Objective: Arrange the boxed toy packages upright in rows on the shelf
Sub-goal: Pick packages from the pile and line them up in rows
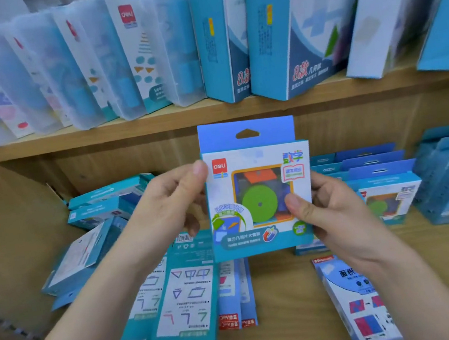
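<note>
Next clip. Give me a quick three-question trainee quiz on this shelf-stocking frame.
1. True or false: the left hand and right hand both pinch the held box.
2. On the lower shelf, which side has the upright row of matching boxes? A) left B) right
3. Fill in: the disc in the held box's window is ____.
Key: 1 true; 2 B; 3 green.

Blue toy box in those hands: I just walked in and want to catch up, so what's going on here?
A person holds a blue-and-white cardboard toy box with a green disc in its window upright over the lower wooden shelf. The left hand pinches its left edge, the right hand its right edge. Matching boxes stand in a row at right; long teal packages lie flat in front.
</note>
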The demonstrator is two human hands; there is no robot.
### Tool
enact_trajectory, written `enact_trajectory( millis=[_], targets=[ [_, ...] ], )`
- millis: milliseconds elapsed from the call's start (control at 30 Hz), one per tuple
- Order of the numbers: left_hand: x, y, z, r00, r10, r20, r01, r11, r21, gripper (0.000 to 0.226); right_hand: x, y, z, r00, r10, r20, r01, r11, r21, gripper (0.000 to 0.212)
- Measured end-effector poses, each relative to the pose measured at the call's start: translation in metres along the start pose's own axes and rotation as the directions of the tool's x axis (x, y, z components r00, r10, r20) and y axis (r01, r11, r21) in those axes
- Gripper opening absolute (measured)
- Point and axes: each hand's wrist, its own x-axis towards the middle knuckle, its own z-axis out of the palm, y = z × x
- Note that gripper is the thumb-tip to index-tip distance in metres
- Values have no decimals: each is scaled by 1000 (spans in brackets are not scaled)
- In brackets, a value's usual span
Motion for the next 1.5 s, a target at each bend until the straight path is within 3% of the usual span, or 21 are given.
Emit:
enact_trajectory(
  millis=[67,267,400,533,700,800,900,1033,1300,1500],
  targets=[
    [-1,3,9,998,19,52,-25,994,107,30,-9,-5,-6,1000,-9,-22,9,1000,-11,53],
    [-7,6,54,989,101,111,-138,899,415,49,-43,-17,-41,996,-14,-92,9,998,-57,63],
    [-18,8,106,973,155,171,-228,754,616,45,-68,-40,-78,981,-116,-155,98,988,-115,46],
    [-25,-1,164,980,116,159,-190,771,608,39,-94,-63,-123,972,-172,-159,125,955,-268,45],
    [-21,-25,226,987,34,156,-112,843,526,33,-119,-64,-176,970,-137,-202,34,895,-445,68],
    [-20,-48,251,984,-27,174,-70,848,525,35,-126,-53,-200,957,-127,-259,-2,896,-443,44],
    [-23,-67,262,979,-101,180,-47,740,671,57,-125,-34,-219,939,-140,-313,-24,884,-467,29],
    [-40,-89,261,915,-300,271,-78,526,847,94,-114,-15,-237,928,-156,-338,-38,863,-504,32],
    [-54,-107,254,909,-348,231,-81,395,915,75,-79,6,-248,943,-148,-297,-46,828,-559,31],
    [-51,-101,245,911,-356,209,-63,381,922,74,-67,5,-256,971,-115,-211,-43,781,-623,28]
  ],
)
